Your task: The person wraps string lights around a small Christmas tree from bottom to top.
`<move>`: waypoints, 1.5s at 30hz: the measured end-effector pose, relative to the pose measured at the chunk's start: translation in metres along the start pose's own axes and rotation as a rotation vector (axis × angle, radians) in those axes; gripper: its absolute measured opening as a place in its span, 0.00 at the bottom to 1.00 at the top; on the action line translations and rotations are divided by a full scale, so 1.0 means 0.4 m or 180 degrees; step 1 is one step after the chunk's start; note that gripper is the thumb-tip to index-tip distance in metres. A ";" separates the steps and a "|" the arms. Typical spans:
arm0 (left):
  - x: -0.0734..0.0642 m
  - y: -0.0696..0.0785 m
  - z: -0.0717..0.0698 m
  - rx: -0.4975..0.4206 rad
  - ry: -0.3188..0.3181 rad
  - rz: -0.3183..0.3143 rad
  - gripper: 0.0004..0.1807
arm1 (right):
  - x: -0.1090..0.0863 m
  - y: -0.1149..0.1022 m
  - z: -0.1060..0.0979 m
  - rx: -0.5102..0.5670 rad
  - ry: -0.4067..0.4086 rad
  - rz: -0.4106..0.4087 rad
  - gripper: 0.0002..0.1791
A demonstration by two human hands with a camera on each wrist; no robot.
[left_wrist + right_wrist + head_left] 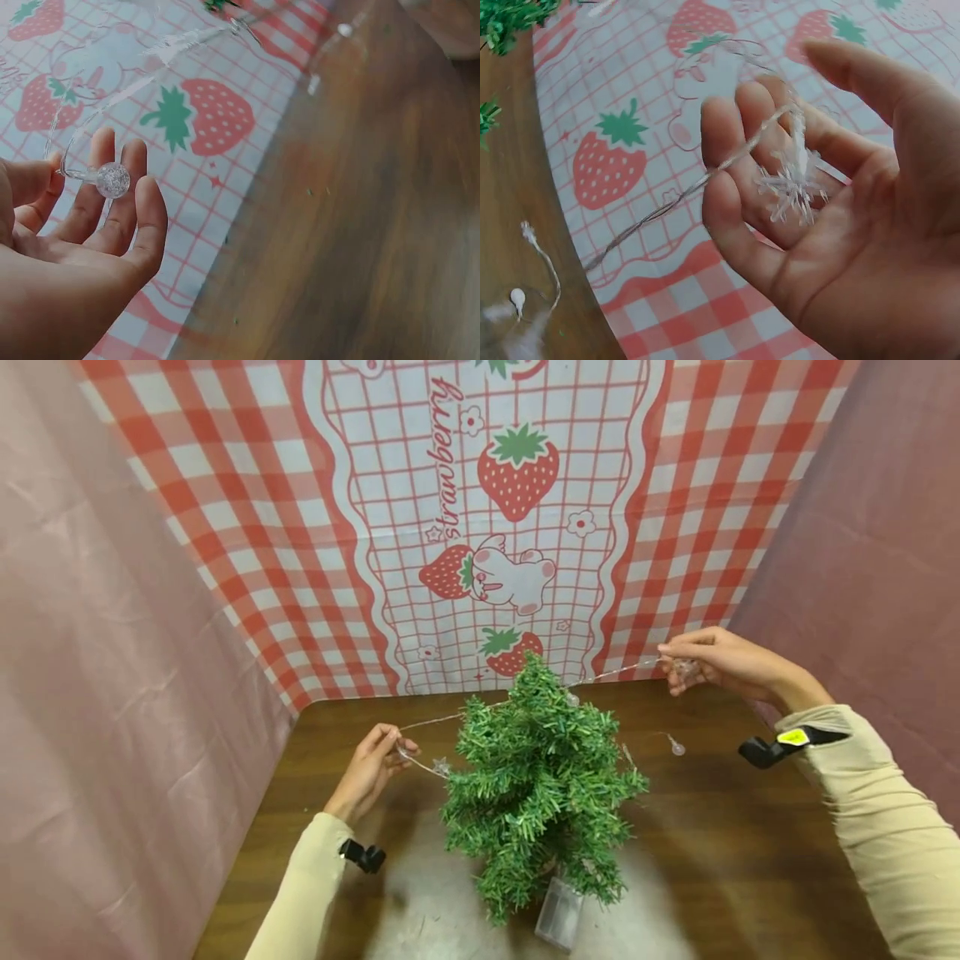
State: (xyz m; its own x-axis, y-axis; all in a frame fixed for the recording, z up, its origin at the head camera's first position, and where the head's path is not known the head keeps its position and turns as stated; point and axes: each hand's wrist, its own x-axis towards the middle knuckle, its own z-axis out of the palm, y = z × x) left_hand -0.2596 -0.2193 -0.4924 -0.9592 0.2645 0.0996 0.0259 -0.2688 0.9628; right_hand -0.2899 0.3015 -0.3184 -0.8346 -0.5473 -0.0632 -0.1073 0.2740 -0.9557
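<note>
A small green artificial Christmas tree point(543, 777) stands upright on the table. A clear string of fairy lights point(621, 672) runs behind its upper part, stretched between both hands. My left hand point(367, 772), left of the tree, pinches the wire between thumb and forefinger; a round crackled bulb point(114, 181) hangs by its other fingers. At the upper right, my right hand point(723, 664) holds the other stretch of wire in curled fingers. A clear snowflake-shaped light point(791, 187) lies against that palm. Near the tree's left side hangs a star-shaped light point(441, 766).
A clear battery box point(559, 913) lies at the tree's base. One loose round bulb point(678, 748) is right of the tree, over the wooden table point(720, 852). A strawberry-print cloth point(517, 560) hangs behind, with pink curtains point(112, 693) at both sides.
</note>
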 end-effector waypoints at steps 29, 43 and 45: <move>-0.011 0.138 0.115 0.1794 -0.0152 0.0557 0.14 | -0.026 -0.199 0.121 -0.0372 0.1903 -0.1133 0.16; 0.052 0.072 0.077 0.2299 0.0319 -0.0117 0.18 | 0.046 -0.177 0.112 -0.2370 0.2533 -0.0035 0.19; 0.057 0.061 0.070 0.2340 0.0345 -0.0179 0.18 | 0.062 -0.159 0.116 -0.2421 0.2602 -0.0018 0.17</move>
State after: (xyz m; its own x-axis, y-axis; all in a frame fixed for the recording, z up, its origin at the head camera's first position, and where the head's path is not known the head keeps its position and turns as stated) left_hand -0.2729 -0.1940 -0.4597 -0.9860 0.1567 0.0567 0.1212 0.4414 0.8891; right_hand -0.2789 0.2339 -0.2725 -0.9075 0.0581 0.4161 -0.1815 0.8390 -0.5130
